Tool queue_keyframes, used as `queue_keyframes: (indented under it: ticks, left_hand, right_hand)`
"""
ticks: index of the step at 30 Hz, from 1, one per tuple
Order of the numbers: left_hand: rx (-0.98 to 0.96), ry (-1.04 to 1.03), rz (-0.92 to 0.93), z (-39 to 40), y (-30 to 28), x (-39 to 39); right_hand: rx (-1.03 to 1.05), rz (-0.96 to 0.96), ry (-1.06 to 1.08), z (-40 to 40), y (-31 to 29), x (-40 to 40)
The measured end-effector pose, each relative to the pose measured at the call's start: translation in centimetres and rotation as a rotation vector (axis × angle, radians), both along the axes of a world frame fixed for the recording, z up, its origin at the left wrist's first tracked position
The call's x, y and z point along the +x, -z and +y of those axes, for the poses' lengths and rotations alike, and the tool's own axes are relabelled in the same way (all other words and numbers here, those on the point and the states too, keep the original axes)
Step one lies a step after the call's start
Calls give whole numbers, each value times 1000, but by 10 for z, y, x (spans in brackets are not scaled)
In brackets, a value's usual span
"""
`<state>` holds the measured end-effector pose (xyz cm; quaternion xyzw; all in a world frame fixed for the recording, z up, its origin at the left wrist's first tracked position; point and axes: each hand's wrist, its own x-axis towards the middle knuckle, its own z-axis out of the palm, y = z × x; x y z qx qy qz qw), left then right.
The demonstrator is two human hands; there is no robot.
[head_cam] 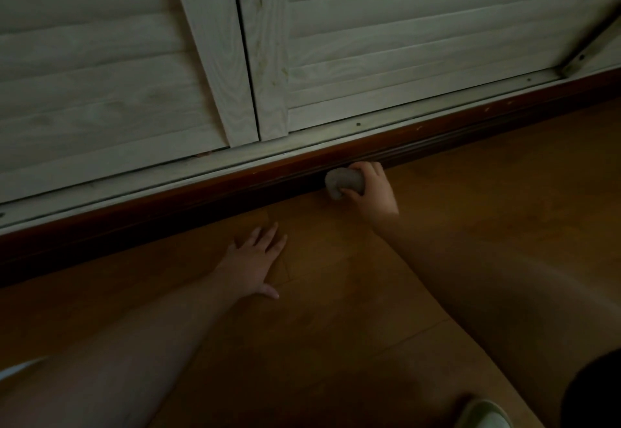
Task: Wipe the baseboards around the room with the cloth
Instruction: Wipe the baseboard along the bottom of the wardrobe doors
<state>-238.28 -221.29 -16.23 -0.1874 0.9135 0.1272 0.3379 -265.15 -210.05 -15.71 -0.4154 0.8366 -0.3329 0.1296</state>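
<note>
A dark reddish-brown baseboard (208,199) runs diagonally across the view, from low at the left to high at the right, where the wooden floor (336,293) meets the wall. My right hand (371,192) grips a bunched pale grey cloth (342,183) and holds it against the baseboard's face. My left hand (257,261) lies flat on the floor with its fingers spread, a short way in front of the baseboard and to the left of the cloth.
Above the baseboard a pale metal track (168,175) carries two whitish louvred sliding doors (100,75). A slanted bar (591,44) crosses the top right corner. A light shoe tip (484,416) shows at the bottom edge.
</note>
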Motion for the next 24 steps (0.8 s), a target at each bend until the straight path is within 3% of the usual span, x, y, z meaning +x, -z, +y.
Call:
queue_keyframes:
  ticks: [5, 10, 14, 24]
  left_hand:
    - [12, 13, -5, -5, 2, -5]
    - [0, 25, 17, -7, 4, -4]
    - [-14, 5, 50, -6, 4, -6]
    - [-53, 56, 135, 16, 1, -35]
  right_hand:
    - [-21, 4, 307, 27, -12, -49]
    - [107, -75, 452, 33, -33, -89]
    - [79, -135, 570, 37, -41, -86]
    - [-42, -116, 126, 12, -33, 16]
